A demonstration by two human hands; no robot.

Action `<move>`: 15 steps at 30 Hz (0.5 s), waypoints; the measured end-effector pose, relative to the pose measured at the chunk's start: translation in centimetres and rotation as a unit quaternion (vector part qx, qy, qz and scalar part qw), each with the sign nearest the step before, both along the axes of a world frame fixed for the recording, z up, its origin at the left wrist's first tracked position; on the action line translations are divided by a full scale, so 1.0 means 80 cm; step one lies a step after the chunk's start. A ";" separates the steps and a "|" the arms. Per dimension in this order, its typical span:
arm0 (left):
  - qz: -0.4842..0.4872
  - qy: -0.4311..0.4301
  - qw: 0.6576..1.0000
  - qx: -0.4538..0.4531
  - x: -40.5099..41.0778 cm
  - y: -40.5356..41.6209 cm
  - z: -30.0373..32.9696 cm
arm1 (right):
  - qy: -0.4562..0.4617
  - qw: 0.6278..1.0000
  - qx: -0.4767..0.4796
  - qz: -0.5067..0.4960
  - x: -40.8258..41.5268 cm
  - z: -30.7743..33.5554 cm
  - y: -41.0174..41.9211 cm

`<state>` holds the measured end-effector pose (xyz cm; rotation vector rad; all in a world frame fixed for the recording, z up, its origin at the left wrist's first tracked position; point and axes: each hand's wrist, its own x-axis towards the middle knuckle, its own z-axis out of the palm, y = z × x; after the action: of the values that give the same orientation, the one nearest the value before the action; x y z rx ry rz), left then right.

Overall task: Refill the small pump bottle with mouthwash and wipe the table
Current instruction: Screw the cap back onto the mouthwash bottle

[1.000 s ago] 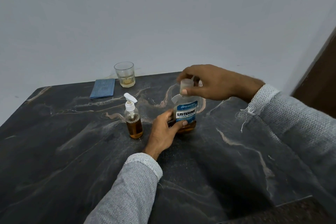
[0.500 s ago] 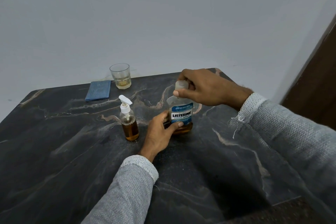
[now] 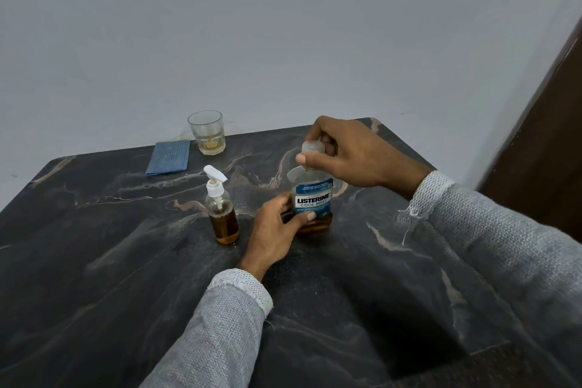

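Note:
A Listerine mouthwash bottle (image 3: 313, 198) with a blue label stands upright on the dark marble table (image 3: 126, 261), a little amber liquid at its bottom. My left hand (image 3: 275, 230) grips its lower body. My right hand (image 3: 346, 151) holds the clear cap (image 3: 311, 151) on the bottle's neck between thumb and fingers. Left of it stands the small pump bottle (image 3: 222, 211), white pump on, about half full of amber liquid. A folded blue cloth (image 3: 169, 156) lies at the back of the table.
A drinking glass (image 3: 208, 132) with a little yellowish liquid stands near the back edge beside the cloth. A pale wall rises behind the table. A dark brown door or panel (image 3: 541, 148) is at the right.
My right hand has shifted slightly around the cap on the mouthwash bottle. The bottle and my left hand stay in place; the view has moved a little.

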<state>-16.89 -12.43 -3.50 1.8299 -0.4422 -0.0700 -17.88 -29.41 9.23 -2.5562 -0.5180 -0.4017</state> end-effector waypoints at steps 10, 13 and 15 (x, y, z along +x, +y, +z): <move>-0.003 0.003 1.000 0.007 0.001 0.002 0.001 | 0.033 0.999 0.026 0.014 0.001 -0.004 -0.004; -0.002 0.001 1.000 0.002 0.000 0.000 0.001 | 0.014 1.000 0.021 0.008 0.002 -0.005 -0.004; 0.002 -0.003 1.000 0.006 0.000 0.000 0.001 | -0.015 0.999 0.036 -0.019 0.001 -0.014 0.001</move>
<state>-16.91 -12.42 -3.41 1.8427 -0.4437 -0.0651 -17.82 -29.33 8.10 -2.4967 -0.4564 -0.4640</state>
